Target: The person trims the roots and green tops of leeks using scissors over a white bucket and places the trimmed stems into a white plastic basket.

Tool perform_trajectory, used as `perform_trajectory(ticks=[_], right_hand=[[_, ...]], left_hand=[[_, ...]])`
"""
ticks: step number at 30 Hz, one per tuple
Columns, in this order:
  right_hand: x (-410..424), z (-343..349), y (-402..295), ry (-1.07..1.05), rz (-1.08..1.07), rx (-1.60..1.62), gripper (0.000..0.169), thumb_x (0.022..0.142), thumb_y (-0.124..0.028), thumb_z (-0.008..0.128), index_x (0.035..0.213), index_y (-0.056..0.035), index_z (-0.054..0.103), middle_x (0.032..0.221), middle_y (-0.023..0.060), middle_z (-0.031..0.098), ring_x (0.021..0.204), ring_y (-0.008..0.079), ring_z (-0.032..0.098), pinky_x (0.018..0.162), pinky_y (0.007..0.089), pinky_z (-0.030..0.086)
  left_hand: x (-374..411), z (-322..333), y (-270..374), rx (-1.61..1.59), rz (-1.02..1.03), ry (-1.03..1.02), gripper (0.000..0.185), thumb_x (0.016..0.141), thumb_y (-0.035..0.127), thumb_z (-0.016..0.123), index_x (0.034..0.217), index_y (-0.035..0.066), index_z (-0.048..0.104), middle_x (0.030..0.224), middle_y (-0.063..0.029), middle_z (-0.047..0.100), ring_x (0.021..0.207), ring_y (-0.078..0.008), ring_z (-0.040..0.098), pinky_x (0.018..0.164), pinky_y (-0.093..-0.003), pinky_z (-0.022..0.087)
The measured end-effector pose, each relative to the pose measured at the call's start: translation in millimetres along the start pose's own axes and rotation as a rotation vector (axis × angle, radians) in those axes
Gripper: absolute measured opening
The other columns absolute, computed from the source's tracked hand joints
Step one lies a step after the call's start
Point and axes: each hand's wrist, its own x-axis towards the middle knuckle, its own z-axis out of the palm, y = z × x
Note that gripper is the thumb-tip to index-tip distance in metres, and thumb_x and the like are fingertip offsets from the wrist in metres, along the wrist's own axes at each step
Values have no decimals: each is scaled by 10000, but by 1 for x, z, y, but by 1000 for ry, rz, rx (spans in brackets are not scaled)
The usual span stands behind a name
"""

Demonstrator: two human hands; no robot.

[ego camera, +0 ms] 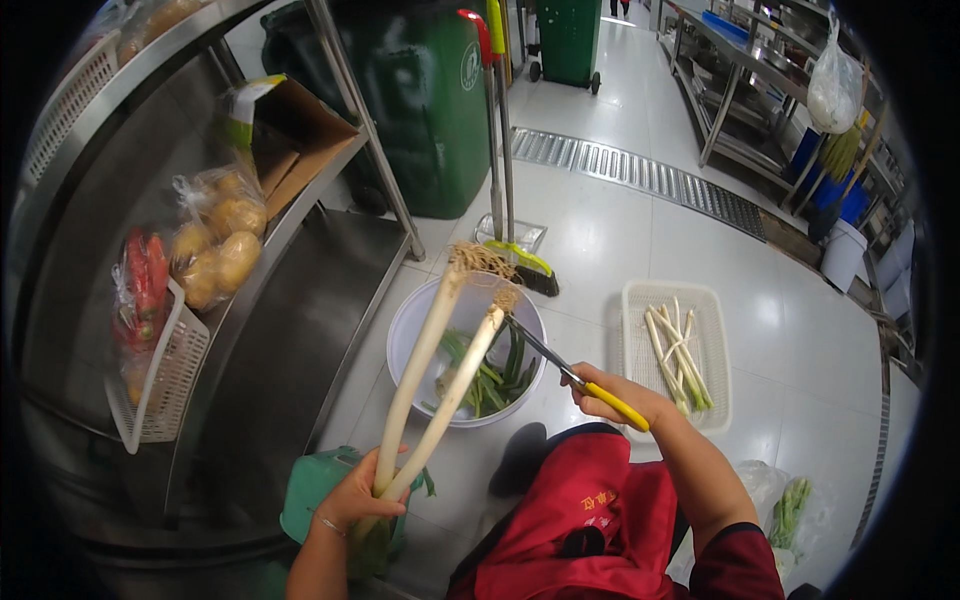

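Note:
Two long, thick scallion stalks [427,360] are in my left hand [367,484], gripped low with their fibrous root ends [476,262] pointing up and away. In my right hand [611,394] is a pair of scissors [551,356] with yellow handles. Its blade tips meet the nearer stalk just below its roots; whether they are cutting, I cannot tell. Beneath the stalks stands a large pale bowl [401,330], holding green leaf trimmings [487,382]. Right of it, a white plastic basket [724,360] holds several trimmed white scallion stalks [679,352].
Steel shelving [300,315] on the left bears bagged potatoes [225,240] and an open cardboard box [307,142]. Ahead stand a green wheeled bin [420,112] and a broom [536,277]. A turquoise plastic container [311,487] is by my left hand. Bagged greens [791,510] lie right.

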Motion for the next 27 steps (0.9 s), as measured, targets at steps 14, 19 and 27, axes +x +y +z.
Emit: perform_trajectory(ticks=[14, 19, 27], right_hand=[[39, -4, 22, -73, 28, 28, 633, 804, -596, 599, 1154, -86, 466, 805, 5, 477, 769, 115, 453, 722, 265, 407], [36, -7, 26, -61, 50, -5, 469, 852, -466, 600, 1095, -76, 503, 823, 39, 517, 785, 145, 488, 736, 283, 427], [35, 8, 36, -53, 220, 28, 338, 885, -362, 620, 1008, -52, 568, 718, -1, 528, 682, 95, 457, 615, 262, 407]], left_hand=[[6, -13, -17, -42, -186, 66, 909, 598, -53, 755, 1371, 113, 307, 797, -53, 546, 686, -130, 549, 592, -258, 464], [15, -22, -26, -58, -200, 4, 906, 616, -31, 740, 1404, 119, 318, 807, -29, 528, 702, -111, 532, 604, -242, 453], [8, -29, -36, -67, -270, -30, 941, 611, -2, 765, 1420, 113, 297, 809, -27, 524, 699, -109, 530, 591, -236, 459]])
